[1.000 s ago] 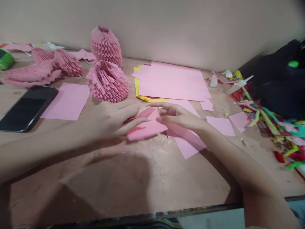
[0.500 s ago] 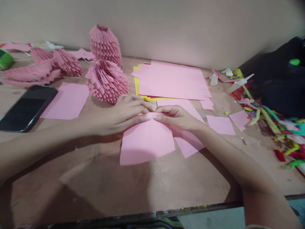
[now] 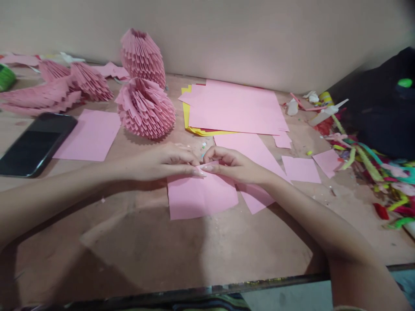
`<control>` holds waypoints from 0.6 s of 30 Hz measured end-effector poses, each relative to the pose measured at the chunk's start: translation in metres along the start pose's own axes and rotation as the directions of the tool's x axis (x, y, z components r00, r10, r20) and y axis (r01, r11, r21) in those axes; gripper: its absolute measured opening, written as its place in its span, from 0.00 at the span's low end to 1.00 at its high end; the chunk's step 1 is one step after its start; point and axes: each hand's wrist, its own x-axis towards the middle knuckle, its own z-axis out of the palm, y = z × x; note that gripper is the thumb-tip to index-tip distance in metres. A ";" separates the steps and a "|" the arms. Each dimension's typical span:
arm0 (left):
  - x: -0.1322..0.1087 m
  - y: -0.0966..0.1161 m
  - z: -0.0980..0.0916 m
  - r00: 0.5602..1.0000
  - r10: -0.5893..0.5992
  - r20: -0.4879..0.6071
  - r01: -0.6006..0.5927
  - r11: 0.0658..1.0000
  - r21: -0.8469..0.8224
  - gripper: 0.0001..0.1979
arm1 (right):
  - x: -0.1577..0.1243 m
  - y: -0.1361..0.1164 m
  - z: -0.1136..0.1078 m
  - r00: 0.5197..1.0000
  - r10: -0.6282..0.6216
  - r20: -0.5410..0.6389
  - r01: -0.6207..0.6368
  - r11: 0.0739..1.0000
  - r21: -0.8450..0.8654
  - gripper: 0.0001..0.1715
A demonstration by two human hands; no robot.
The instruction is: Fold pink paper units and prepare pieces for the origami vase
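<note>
A sheet of pink paper point(image 3: 202, 196) lies in front of me, its far edge pinched between both hands. My left hand point(image 3: 171, 162) is closed on that edge, thumb on top and fingers curled behind. From the right, my right hand point(image 3: 228, 163) grips the same edge, its thumb tip almost meeting the left one. The fingertips cover the middle of the far edge, so any crease there is partly hidden. Under my right wrist lies another piece of pink paper point(image 3: 256, 198), which the hand does not hold.
Folded pink paper models point(image 3: 145, 110) stand at the back left, near a black phone point(image 3: 37, 144). Pink and yellow sheets point(image 3: 240, 108) are stacked by the wall. Small pink squares point(image 3: 301, 169) and a heap of colourful scraps point(image 3: 372, 168) lie to the right.
Both hands have drawn slightly toward me with the paper's far edge. The left fingers, stretched forward before, are now curled in closer to the thumb.
</note>
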 end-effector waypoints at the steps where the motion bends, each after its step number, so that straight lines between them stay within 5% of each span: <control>1: 0.000 0.000 0.001 1.000 0.004 -0.023 -0.004 1.000 -0.008 0.17 | 0.000 0.000 0.001 1.000 -0.003 -0.009 0.003 1.000 0.011 0.16; 7: 0.001 0.001 0.005 0.990 0.007 -0.141 -0.001 0.999 0.043 0.19 | 0.001 0.005 0.003 0.989 -0.074 -0.128 0.079 0.996 0.035 0.18; 18: -0.002 0.003 0.008 0.970 0.072 -0.233 -0.031 0.985 0.171 0.19 | 0.004 0.016 0.005 0.982 -0.106 -0.156 0.120 0.990 0.081 0.19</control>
